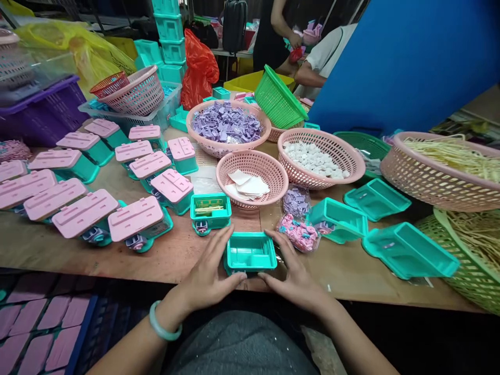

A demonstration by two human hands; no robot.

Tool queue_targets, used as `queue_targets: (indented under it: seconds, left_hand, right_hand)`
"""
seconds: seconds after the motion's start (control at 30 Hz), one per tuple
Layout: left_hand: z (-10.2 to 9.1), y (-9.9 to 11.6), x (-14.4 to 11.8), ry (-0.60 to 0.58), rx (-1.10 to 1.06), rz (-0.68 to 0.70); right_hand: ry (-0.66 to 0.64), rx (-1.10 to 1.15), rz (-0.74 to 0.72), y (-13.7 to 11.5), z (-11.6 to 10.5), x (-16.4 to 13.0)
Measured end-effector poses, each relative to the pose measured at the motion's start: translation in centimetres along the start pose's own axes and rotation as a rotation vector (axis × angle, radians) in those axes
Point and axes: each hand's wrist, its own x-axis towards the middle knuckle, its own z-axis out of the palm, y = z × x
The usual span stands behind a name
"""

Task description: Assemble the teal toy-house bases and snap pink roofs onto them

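A small teal plastic box sits open-side up at the near edge of the wooden table. My left hand rests against its left side and my right hand against its right side, fingers spread along its walls. A green bangle is on my left wrist. Just behind it stands another teal box with pale sticks inside. Small bags of pink parts and purple parts lie to the right.
Several pink-lidded teal boxes fill the left of the table. Pink baskets hold purple pieces, white discs and paper squares. Empty teal boxes lie right, beside baskets of pale sticks. Other people work at the back.
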Motion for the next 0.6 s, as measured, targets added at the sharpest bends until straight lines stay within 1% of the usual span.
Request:
queue_targets:
  seconds: [0.03, 0.1, 0.13, 0.17, 0.2, 0.27, 0.33, 0.37, 0.43, 0.5, 0.57, 0.6]
  left_hand:
    - [-0.7, -0.1, 0.1, 0.085, 0.089, 0.053]
    - [-2.7, -0.4, 0.7, 0.264, 0.305, 0.128]
    - [-3.8, -0.7, 1.3, 0.31, 0.435, 0.135]
    - [-4.8, -1.1, 2.0, 0.306, 0.56, 0.125]
    - [-5.6, -1.5, 2.9, 0.268, 0.67, 0.1]
    - [-6.4, -2.2, 4.6, 0.141, 0.814, 0.068]
    - [-6.4, -2.7, 5.9, 0.061, 0.871, 0.062]
    - [-6.3, -2.9, 6.2, 0.054, 0.881, 0.062]
    - [-5.9, -3.2, 6.1, 0.087, 0.875, 0.056]
    - [-5.7, -3.6, 5.2, 0.138, 0.826, 0.066]
    - [-5.6, -4.2, 4.0, 0.168, 0.747, 0.085]
    - [-5.6, -4.6, 3.5, 0.18, 0.707, 0.077]
  right_hand:
    - [0.016, -0.047, -0.012, -0.2, 0.2, -0.1]
    - [0.05, -0.149, -0.057, -1.0, 0.5, -0.1]
    - [0.057, -0.2, -0.096, -1.4, 0.6, 0.1]
    - [0.054, -0.246, -0.144, -1.8, 0.7, 0.4]
    - [0.045, -0.285, -0.192, -2.0, 0.7, 0.8]
    - [0.034, -0.332, -0.243, -2.2, 0.6, 1.7]
    - [0.051, -0.369, -0.211, -2.2, 0.2, 2.3]
    - [0.06, -0.394, -0.182, -2.3, 0.0, 2.4]
    - [0.054, -0.437, -0.149, -2.7, -0.7, 2.3]
    - [0.032, -0.427, -0.189, -3.5, -1.7, 2.2]
    - [0.026, -0.341, -0.252, -4.4, -3.1, 3.1]
    - [0.036, -0.287, -0.273, -4.8, -4.0, 4.2]
